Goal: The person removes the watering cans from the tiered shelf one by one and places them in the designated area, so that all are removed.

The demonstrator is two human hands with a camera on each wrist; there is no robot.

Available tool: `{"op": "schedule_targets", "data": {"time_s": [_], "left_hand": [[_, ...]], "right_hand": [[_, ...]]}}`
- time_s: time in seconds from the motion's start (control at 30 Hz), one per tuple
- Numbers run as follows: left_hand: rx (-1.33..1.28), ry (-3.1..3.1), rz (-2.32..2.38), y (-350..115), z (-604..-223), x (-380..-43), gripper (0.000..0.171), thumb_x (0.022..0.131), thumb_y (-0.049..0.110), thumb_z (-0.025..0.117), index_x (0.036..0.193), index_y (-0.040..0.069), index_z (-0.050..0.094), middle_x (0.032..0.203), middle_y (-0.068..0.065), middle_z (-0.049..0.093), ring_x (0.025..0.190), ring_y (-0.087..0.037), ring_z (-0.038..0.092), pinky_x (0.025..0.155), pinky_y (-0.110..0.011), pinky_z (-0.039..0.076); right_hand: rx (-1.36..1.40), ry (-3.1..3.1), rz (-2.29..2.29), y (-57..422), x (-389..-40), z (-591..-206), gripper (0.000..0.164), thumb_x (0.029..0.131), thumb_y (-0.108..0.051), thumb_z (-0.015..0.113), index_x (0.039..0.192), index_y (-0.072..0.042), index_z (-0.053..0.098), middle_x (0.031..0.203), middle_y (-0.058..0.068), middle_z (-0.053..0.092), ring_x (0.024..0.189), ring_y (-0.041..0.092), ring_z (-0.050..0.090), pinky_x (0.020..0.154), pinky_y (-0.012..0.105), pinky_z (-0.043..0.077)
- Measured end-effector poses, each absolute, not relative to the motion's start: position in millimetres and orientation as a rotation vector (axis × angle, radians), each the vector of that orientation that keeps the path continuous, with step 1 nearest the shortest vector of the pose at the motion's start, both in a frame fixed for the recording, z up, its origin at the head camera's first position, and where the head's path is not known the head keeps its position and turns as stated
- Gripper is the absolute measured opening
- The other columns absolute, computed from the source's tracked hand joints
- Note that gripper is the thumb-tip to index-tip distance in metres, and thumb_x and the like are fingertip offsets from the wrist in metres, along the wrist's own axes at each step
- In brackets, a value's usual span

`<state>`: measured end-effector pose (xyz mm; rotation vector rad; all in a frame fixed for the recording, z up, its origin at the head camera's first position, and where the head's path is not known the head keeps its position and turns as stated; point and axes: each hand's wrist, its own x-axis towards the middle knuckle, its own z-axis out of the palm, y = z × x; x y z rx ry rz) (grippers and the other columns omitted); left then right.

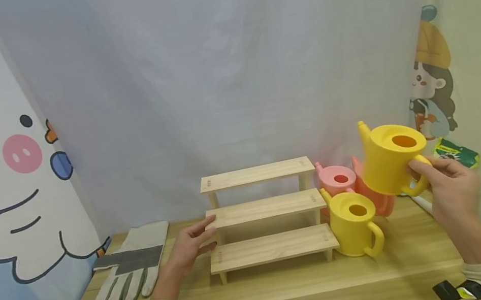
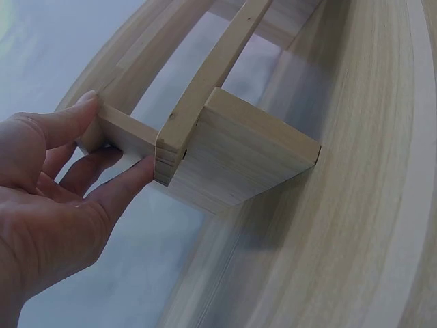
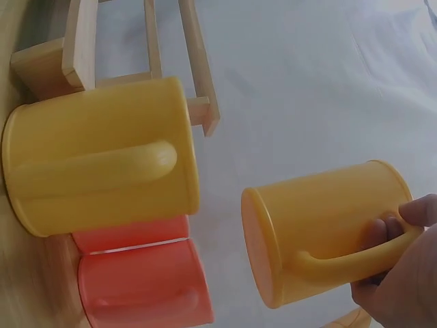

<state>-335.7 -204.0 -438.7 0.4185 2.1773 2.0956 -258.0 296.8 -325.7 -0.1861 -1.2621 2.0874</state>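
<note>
A yellow watering can (image 1: 385, 160) hangs in the air at the right, its spout up and to the left. My right hand (image 1: 455, 186) grips it by the handle, fingers through the loop in the right wrist view. Left of centre, my left hand (image 1: 189, 244) touches the left end of a three-step wooden stand (image 1: 267, 210). In the left wrist view its thumb and fingertips (image 2: 85, 102) rest at the ends of the boards. Another yellow watering can (image 1: 349, 232) stands against the stand's right side. Behind it are two pink watering cans (image 1: 329, 176), partly hidden.
A white and grey work glove (image 1: 141, 261) lies on the wooden table (image 1: 260, 293) at the left. A green packet (image 1: 455, 153) is at the back right, beyond the right hand. A pale curtain (image 1: 230, 79) hangs behind the stand, with printed cloths at both sides.
</note>
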Motion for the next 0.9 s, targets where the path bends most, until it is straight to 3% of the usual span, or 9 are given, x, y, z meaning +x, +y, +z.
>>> {"op": "schedule_targets", "data": {"time_s": [0.67,0.9], "left_hand": [[0.417,2.177,2.100,-204,-438,-336,0.051,0.101,0.013,0.062,0.147,-0.002,0.047,0.160,-0.020,0.027,0.146,-0.038,0.026,0.102,-0.047,0.051],[0.407,2.163,2.114,-203,-437,-335,0.051,0.101,0.013,0.062,0.147,-0.002,0.047,0.160,-0.020,0.026,0.147,-0.038,0.024,0.103,-0.048,0.050]], "right_hand": [[-0.290,-1.561,2.093,324,-235,-358,0.009,0.080,-0.002,0.084,0.087,0.001,0.079,0.075,-0.003,0.074,0.069,0.008,0.072,0.061,0.016,0.058],[-0.302,-1.663,2.018,326,-227,-370,0.008,0.081,-0.005,0.085,0.085,0.000,0.080,0.080,-0.009,0.074,0.077,0.004,0.063,0.058,0.014,0.055]]}}
